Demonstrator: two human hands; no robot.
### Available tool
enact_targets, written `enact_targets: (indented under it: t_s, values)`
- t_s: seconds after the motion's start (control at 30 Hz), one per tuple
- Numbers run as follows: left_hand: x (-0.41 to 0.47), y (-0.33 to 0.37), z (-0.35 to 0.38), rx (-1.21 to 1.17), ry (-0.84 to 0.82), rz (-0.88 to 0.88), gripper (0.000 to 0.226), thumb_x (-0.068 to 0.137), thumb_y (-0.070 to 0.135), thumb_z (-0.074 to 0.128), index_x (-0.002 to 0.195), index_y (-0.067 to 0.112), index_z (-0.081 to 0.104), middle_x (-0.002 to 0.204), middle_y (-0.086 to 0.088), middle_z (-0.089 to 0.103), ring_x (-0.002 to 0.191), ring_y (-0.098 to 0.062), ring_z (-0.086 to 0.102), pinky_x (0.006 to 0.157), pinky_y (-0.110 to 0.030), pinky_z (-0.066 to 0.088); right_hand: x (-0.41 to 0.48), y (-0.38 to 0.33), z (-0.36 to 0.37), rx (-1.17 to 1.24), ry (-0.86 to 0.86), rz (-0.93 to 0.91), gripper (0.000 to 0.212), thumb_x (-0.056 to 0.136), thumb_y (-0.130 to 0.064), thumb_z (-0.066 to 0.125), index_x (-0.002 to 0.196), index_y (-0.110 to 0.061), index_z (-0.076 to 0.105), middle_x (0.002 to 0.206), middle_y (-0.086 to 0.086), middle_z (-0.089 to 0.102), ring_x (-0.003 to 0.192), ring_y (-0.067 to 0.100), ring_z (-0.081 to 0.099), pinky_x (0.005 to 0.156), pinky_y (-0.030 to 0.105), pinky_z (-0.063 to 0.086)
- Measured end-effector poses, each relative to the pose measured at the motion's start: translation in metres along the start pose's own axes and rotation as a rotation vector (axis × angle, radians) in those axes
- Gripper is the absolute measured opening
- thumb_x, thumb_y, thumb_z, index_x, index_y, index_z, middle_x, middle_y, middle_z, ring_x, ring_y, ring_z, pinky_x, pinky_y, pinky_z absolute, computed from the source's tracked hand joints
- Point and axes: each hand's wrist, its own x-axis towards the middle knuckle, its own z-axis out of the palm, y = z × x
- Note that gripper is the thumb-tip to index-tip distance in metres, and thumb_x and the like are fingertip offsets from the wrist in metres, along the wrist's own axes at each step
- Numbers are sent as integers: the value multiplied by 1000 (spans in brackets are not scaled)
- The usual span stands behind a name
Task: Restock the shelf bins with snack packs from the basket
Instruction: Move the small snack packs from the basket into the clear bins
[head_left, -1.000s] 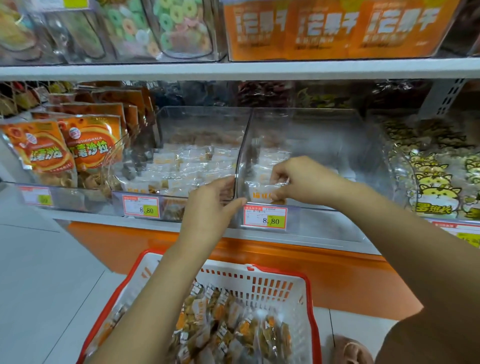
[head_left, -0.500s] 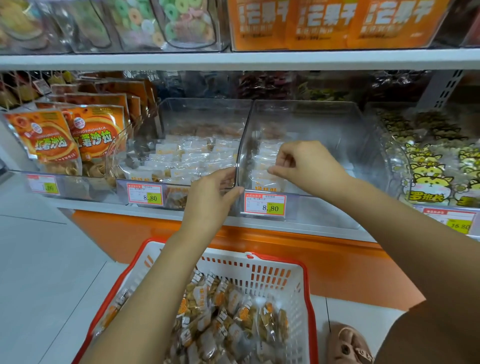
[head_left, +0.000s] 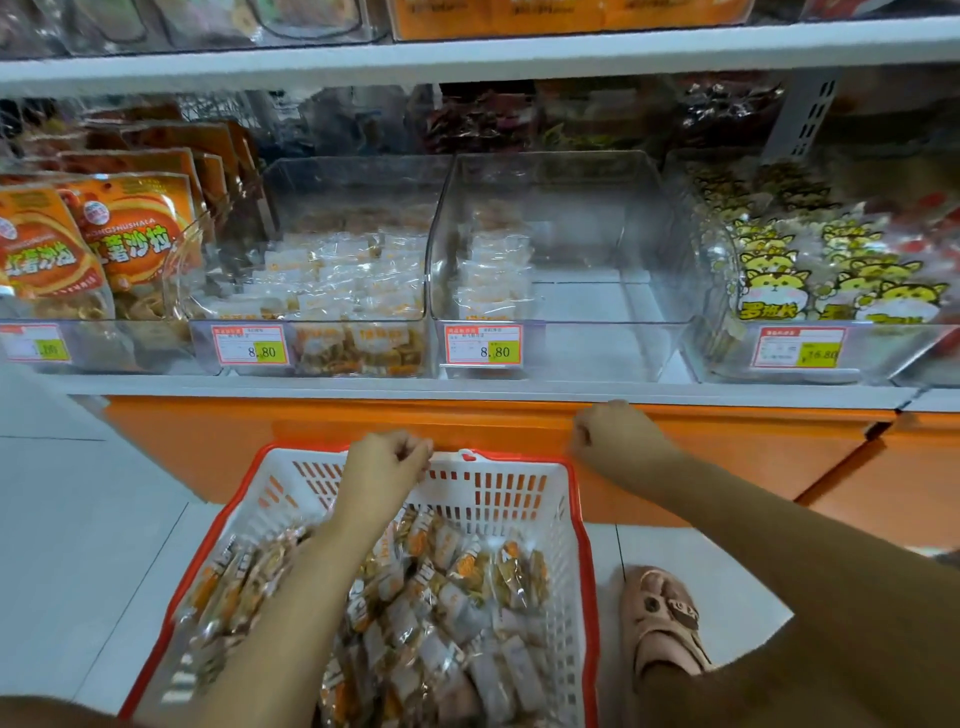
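Observation:
A white basket with a red rim (head_left: 587, 545) sits on the floor below the shelf, full of several clear-and-orange snack packs (head_left: 447, 582). My left hand (head_left: 382, 475) hovers over the basket's far wall, fingers curled, holding nothing that I can see. My right hand (head_left: 615, 439) hangs in front of the orange shelf base, to the right of the basket, fingers curled and empty. On the shelf, the left clear bin (head_left: 348, 182) holds many white packs. The clear bin to its right (head_left: 597, 338) has a small row of white packs (head_left: 491, 280) along its left side.
Orange pouches (head_left: 93, 249) stand in the bin at far left. Yellow cartoon-cat packs (head_left: 821, 275) fill the bin at right. Price tags reading 8.80 (head_left: 483, 351) hang on the bin fronts. A foot in a pink slipper (head_left: 660, 618) stands right of the basket on the tiled floor.
Both hands have come down from the bins: the right hand left the right bin and now hangs by the orange base, the left hand dropped over the basket. The view tilted down.

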Motion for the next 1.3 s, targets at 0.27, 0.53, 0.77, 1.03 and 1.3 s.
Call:
enact_targets:
  t_s: [0.27, 0.53, 0.77, 1.03, 1.3]
  values:
    - [-8, -76, 46, 198, -175, -290, 21, 90, 10, 60, 107, 4, 70, 109, -11, 70, 97, -20, 64, 85, -25, 47, 4, 17, 101, 582, -101, 391, 14, 95, -15, 55, 94, -6, 66, 87, 2, 67, 60, 9, 57, 49, 16, 42]
    - [3, -99, 91, 368, -299, -378, 24, 95, 12, 47, 112, 2, 62, 105, -15, 67, 91, -26, 62, 75, -30, 48, 20, 17, 111, 658, -51, 473, 17, 93, -6, 54, 79, -10, 62, 91, 7, 69, 77, 20, 67, 60, 21, 51]
    - [18, -106, 104, 522, -296, -448, 17, 95, 17, 48, 105, 10, 61, 97, -7, 66, 82, -21, 60, 64, -27, 45, 24, 20, 116, 639, -50, 455, 27, 94, -6, 51, 70, -14, 56, 86, 5, 68, 57, 10, 56, 50, 15, 43]
    - [27, -102, 98, 644, -405, -379, 5, 86, 13, 55, 83, 16, 58, 80, -3, 58, 80, -20, 59, 71, -30, 50, 26, 21, 114, 641, -70, 449, 21, 94, -5, 51, 76, -11, 59, 81, 1, 65, 57, 9, 56, 51, 15, 44]
    - [5, -67, 45, 603, -357, -131, 19, 85, 0, 54, 74, 15, 50, 77, -2, 54, 78, -23, 57, 65, -27, 40, 17, 6, 106, 509, -131, 413, 16, 94, -10, 52, 107, -5, 60, 112, 12, 65, 85, 19, 64, 72, 24, 55]
